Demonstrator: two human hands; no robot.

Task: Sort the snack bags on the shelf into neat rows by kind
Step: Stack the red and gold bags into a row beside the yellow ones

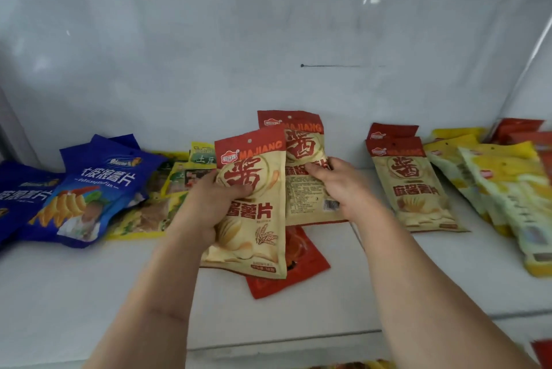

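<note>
Here, two bare arms reach in from 6 o'clock over the white shelf (pixel 89 294). Close to the front edge, a red bag (pixel 298 267) lies flat on the shelf, partly under the bags above it. The left hand (pixel 206 207) holds a tan bag with a red top (pixel 257 204). Its fingers (pixel 236 189) are curled around the bag's left side, with the thumb on the front. The right hand (pixel 337 183) holds a second tan bag (pixel 301 183), just behind the first and toward 1 o'clock. Its fingers press on that bag's right edge, clamped on it.

At 3 o'clock, two more tan bags of the same kind (pixel 415 186) lie in a small pile. Past them, at the far right, yellow bags (pixel 507 189) lie on top of each other. At 9 o'clock, blue bags (pixel 89 189) lean in a heap. Between the blue bags and the left hand, yellow and green bags (pixel 167 189) lie mixed up. Behind it all is the white back wall (pixel 268 40).
</note>
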